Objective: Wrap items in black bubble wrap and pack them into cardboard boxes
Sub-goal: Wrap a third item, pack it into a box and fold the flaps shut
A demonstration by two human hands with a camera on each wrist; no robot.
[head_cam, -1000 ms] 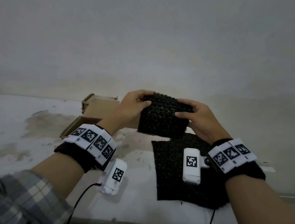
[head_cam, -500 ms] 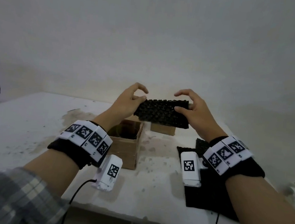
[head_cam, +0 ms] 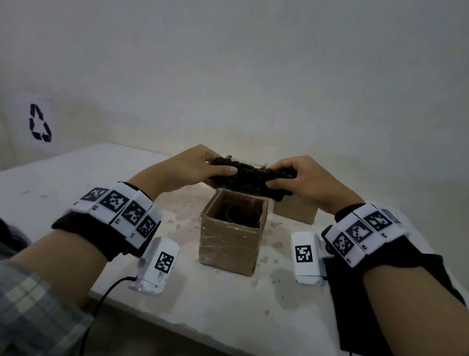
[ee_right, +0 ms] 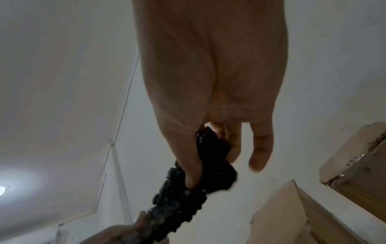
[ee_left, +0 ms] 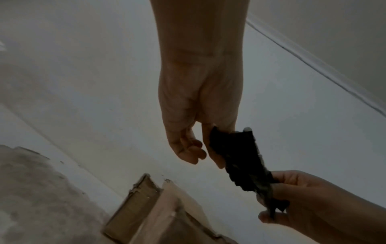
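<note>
From my remote station I judged this the packing step: a black bubble wrap bundle (head_cam: 248, 180) hung just above the open cardboard box (head_cam: 231, 234) on the table (head_cam: 43, 183). My left hand (head_cam: 191, 167) and right hand (head_cam: 306, 181) each pinched one end, fingers curled. The next move probably called for lowering it squarely into the opening.

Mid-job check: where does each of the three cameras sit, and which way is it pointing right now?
Head: on the head, facing forward-down at the open box; both forearms, left hand, right hand show.
Left wrist: looks along the left hand's grip on the bubble-wrapped bundle; right hand too.
Right wrist: looks along the right hand's grip.
All three share the bundle.
</note>
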